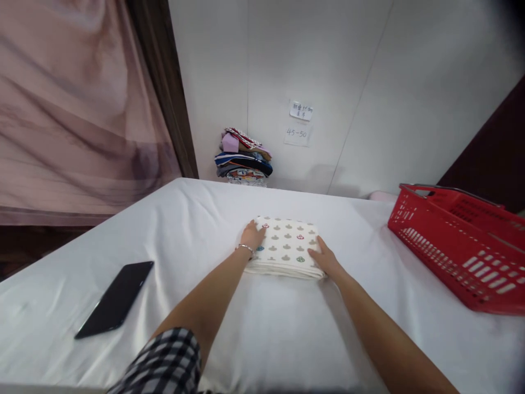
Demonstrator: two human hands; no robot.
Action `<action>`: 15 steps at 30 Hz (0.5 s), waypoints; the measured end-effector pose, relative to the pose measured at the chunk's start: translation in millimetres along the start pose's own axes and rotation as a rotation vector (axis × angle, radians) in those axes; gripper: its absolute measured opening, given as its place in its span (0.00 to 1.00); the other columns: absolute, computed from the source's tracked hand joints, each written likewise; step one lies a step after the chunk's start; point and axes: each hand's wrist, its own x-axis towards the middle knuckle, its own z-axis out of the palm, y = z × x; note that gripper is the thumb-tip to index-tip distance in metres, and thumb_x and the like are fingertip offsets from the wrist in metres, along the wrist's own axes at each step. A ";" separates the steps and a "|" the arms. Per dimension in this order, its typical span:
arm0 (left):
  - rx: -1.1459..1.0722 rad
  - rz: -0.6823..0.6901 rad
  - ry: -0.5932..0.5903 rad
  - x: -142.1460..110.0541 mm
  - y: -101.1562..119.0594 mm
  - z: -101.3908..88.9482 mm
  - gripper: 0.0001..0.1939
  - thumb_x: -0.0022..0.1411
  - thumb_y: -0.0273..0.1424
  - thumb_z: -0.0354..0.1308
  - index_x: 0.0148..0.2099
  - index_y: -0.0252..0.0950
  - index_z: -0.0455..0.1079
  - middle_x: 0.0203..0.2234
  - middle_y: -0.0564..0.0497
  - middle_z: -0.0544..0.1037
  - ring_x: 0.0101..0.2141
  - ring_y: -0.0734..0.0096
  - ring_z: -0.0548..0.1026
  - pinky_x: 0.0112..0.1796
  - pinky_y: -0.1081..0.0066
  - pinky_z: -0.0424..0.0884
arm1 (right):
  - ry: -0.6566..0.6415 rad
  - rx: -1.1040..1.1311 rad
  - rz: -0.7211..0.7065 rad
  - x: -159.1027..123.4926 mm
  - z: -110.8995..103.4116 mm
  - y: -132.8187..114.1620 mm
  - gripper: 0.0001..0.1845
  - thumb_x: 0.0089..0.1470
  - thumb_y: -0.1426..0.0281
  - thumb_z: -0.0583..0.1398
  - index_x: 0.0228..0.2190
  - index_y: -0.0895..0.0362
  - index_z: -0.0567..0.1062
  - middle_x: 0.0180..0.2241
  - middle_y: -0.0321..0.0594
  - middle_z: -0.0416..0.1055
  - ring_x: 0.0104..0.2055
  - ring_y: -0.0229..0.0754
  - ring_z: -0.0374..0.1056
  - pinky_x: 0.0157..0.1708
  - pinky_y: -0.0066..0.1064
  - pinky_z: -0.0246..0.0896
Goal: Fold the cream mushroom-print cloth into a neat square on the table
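A folded white cloth (286, 241) with rows of small grey, red, green and blue motifs lies flat on the white-covered table in front of me. My left hand (251, 235) is at its left side, fingers along the edge near the far corner and thumb on the top. On the opposite side, my right hand (327, 258) grips the right edge with thumb and fingers. The cloth's near edge shows several stacked layers. Fingertips under or behind the edges are partly hidden.
A black phone (117, 298) lies on the table (197, 213) at left. To the right stands a red plastic basket (455, 241). Behind the table's far edge, a stack of folded clothes (244, 158) rests by the wall with paper labels (301, 111). A pink curtain (74, 109) hangs at left.
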 end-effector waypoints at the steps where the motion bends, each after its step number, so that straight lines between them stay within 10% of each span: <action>1: -0.002 -0.033 -0.017 -0.2 -1.7 -3.9 0.29 0.60 0.43 0.49 0.59 0.31 0.56 0.55 0.34 0.65 0.55 0.56 0.65 0.51 0.63 0.61 | 0.007 0.045 0.011 -7.2 -0.2 3.9 0.41 0.53 0.57 0.53 0.63 0.59 0.47 0.62 0.45 0.51 0.62 0.44 0.52 0.58 0.34 0.49; 8: 0.007 -0.122 -0.124 -19.5 -11.1 -23.5 0.34 0.53 0.54 0.52 0.51 0.31 0.63 0.48 0.32 0.72 0.49 0.46 0.70 0.44 0.60 0.65 | 0.043 0.243 0.040 -20.8 0.0 4.1 0.44 0.51 0.60 0.56 0.63 0.58 0.44 0.61 0.44 0.55 0.58 0.44 0.58 0.53 0.34 0.59; 15: -0.068 -0.160 0.016 -35.8 -25.5 -26.3 0.35 0.49 0.54 0.57 0.53 0.36 0.62 0.46 0.36 0.74 0.48 0.51 0.71 0.43 0.63 0.65 | 0.072 0.422 -0.057 -35.2 20.1 9.1 0.45 0.48 0.58 0.60 0.62 0.55 0.49 0.61 0.42 0.55 0.58 0.46 0.59 0.53 0.36 0.60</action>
